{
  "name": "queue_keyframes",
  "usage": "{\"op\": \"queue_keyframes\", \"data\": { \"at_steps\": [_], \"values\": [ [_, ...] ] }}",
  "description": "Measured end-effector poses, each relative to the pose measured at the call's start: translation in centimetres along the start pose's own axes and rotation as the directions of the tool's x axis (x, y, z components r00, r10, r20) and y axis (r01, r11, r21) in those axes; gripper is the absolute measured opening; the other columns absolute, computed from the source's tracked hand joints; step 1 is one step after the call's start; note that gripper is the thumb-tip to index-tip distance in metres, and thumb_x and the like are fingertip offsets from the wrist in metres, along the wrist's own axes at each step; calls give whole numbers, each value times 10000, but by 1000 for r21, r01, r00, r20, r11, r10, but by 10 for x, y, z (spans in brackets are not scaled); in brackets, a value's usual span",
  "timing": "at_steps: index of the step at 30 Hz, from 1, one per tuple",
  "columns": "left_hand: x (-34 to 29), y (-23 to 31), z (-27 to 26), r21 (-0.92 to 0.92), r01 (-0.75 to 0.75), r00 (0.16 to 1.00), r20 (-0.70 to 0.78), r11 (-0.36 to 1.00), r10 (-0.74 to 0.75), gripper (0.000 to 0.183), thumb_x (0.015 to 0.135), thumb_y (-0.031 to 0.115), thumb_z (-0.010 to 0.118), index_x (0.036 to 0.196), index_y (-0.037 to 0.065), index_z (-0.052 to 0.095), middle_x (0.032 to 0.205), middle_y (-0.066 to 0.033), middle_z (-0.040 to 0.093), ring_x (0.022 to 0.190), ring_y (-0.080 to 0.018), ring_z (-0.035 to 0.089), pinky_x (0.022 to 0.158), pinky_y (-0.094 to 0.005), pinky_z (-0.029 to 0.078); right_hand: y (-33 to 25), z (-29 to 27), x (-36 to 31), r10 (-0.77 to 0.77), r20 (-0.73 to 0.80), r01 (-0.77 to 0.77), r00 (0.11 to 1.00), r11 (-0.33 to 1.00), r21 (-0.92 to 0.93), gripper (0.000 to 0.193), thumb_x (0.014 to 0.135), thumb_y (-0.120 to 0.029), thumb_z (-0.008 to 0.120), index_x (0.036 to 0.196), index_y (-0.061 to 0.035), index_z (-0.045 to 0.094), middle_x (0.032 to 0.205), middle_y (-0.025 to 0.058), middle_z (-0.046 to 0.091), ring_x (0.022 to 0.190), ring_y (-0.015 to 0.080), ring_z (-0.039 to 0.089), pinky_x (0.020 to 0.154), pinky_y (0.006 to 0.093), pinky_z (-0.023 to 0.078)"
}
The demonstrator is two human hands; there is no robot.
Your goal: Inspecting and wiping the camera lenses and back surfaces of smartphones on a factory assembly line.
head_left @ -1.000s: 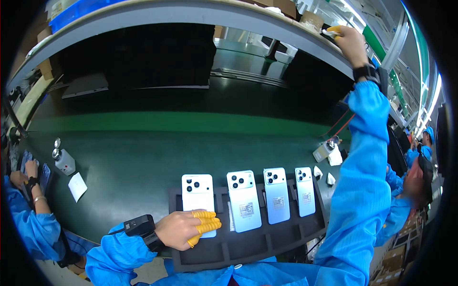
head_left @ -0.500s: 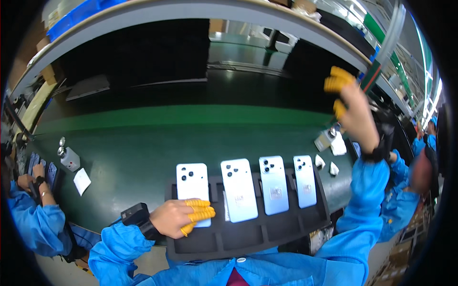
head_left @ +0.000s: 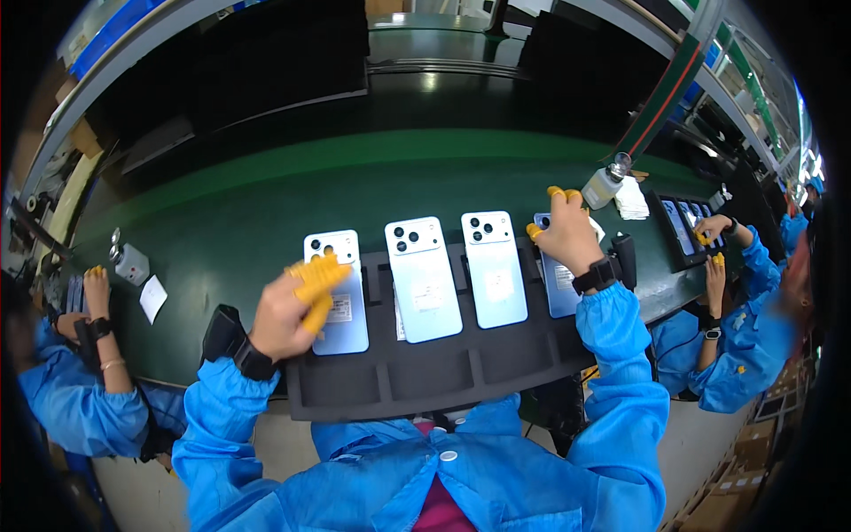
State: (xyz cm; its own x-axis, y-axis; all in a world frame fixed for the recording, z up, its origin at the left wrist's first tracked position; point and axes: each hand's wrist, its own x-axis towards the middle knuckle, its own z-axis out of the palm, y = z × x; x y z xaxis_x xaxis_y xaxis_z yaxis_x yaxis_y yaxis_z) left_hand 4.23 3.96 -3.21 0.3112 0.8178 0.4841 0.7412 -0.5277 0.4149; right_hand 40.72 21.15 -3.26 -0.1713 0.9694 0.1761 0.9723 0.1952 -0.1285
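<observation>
A black foam tray (head_left: 425, 381) in front of me bears a row of pale blue phones, backs up with cameras at the far end. My left hand (head_left: 288, 306), in yellow finger cots, is over the leftmost phone (head_left: 350, 332), fingers stretched and thumb apart; slight blur hides whether they touch. Two phones in the middle, one (head_left: 427, 275) and another (head_left: 494, 266), lie untouched. Over the top of the rightmost phone (head_left: 558, 288) is my right hand (head_left: 572, 235), thumb apart from bent fingers, nothing visible in it. A white wipe (head_left: 597, 230) shows beside it.
A pump bottle (head_left: 603, 186) and folded white cloths (head_left: 631, 199) stand behind my right hand. On the left are another bottle (head_left: 133, 264) and a white paper (head_left: 152, 299). Co-workers sit on both sides; the right one handles phones in a black tray (head_left: 678, 235).
My right hand has come down from the raised upper right to the rightmost phone. My left hand has moved up along the leftmost phone from its near end. The view has tilted downward.
</observation>
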Motion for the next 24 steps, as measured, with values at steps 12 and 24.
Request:
{"op": "queue_keyframes", "data": {
  "at_steps": [12, 24],
  "values": [
    [68, 4, 35, 763, 432, 852, -170, 481, -495, 616, 769, 541, 657, 947, -49, 669, 854, -224, 658, 722, -347, 668, 624, -411, 535, -12, -50, -103, -145, -579, 499, 802, 695, 518, 943, 590, -13, 854, 1383, -1, 345, 1342, 169, 367, 1240, 310, 450, 1056, 390, 402],
    [0, 84, -4, -212, 90, 973, -188, 973, -130, 938, 549, 146, 891, 1354, 4, 432, 1278, -184, 544, 1188, -309, 540, 1025, -383, 404, -10, -32, -107, -196, -485, 516, 852, 461, 721, 1018, 563, 27, 853, 1418, -33, 304, 1413, 145, 297, 1252, 296, 456, 1091, 403, 371]
  ]
}}
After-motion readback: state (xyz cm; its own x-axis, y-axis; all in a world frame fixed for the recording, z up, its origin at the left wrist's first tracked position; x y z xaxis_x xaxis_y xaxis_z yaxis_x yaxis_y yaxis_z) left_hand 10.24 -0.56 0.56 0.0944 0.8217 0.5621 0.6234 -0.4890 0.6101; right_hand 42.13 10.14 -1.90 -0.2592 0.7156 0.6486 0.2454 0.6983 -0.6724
